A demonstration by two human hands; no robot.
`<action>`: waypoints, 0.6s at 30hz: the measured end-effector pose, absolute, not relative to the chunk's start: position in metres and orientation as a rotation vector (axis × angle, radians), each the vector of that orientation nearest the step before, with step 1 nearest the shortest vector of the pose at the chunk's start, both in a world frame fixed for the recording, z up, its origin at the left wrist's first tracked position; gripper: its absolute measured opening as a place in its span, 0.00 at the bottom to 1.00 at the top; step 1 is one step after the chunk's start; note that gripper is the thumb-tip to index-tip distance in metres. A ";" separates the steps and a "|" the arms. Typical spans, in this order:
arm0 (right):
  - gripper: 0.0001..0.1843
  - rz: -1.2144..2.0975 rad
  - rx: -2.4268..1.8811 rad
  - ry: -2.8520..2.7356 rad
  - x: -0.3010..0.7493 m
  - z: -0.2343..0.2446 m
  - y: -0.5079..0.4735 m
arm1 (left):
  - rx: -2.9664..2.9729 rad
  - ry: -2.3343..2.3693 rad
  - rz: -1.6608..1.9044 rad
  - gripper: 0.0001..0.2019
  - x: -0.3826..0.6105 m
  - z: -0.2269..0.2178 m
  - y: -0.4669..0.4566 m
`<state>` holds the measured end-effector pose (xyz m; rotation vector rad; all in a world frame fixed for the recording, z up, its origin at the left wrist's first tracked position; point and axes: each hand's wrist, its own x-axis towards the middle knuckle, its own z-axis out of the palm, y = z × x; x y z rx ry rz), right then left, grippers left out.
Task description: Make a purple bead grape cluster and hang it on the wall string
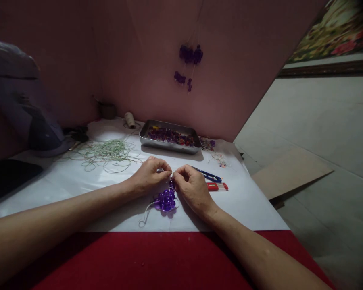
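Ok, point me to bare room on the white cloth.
Free: the cloth between red case, right arm and cloth's right edge; also between cord, black slab and left arm. Crowded: around left hand, right hand, beads; around tray.

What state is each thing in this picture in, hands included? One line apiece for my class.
Left hand: pinched on a pale cord.
Right hand: pinched, close beside the left.
Purple bead cluster: joined together.
Green string: loose, tangled.
Metal tray: uncovered, holding small beads.
Spool: upright or lying, unclear.
Hanging beadwork: suspended.
Blue tool: lying, partly hidden.
Red case: lying, partly hidden.
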<state>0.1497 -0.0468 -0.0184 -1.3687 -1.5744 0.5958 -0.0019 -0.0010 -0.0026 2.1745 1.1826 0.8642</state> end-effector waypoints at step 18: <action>0.08 0.616 -1.366 -1.583 0.149 -0.017 -0.048 | 2.179 1.199 0.842 0.06 -0.001 -0.003 -0.003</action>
